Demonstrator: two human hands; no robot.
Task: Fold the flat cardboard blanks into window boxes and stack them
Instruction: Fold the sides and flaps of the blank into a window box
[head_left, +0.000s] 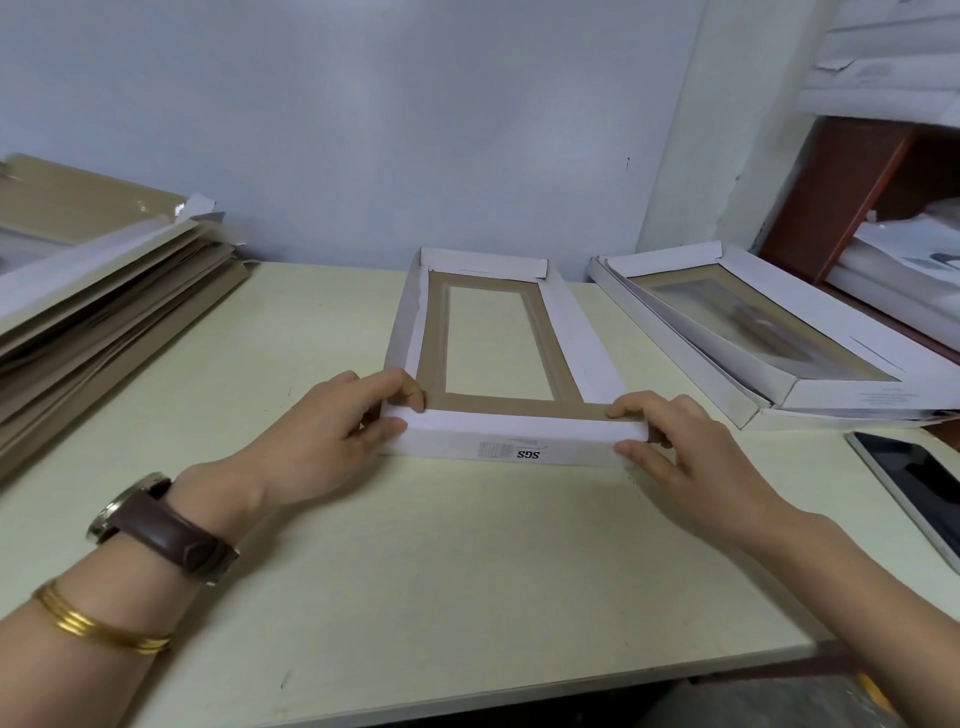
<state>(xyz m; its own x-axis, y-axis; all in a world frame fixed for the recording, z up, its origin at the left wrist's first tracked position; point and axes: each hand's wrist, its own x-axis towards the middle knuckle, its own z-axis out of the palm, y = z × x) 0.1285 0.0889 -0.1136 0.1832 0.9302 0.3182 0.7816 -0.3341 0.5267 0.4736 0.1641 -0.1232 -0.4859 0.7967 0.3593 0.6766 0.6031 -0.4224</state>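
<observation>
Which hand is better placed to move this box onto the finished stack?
Likely the right hand: it pinches the near-right corner of the box, and the finished stack lies to its right.

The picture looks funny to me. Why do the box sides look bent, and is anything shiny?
Head view: the wide lens bows straight lines, so the white cardboard window box pinched by the left hand and right hand looks curved; soft light, faint shadows; glare on the clear film of the finished white window boxes at right.

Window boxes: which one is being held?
The centre box, its near wall pinched by left hand and right hand; the right-side stack lies untouched.
</observation>
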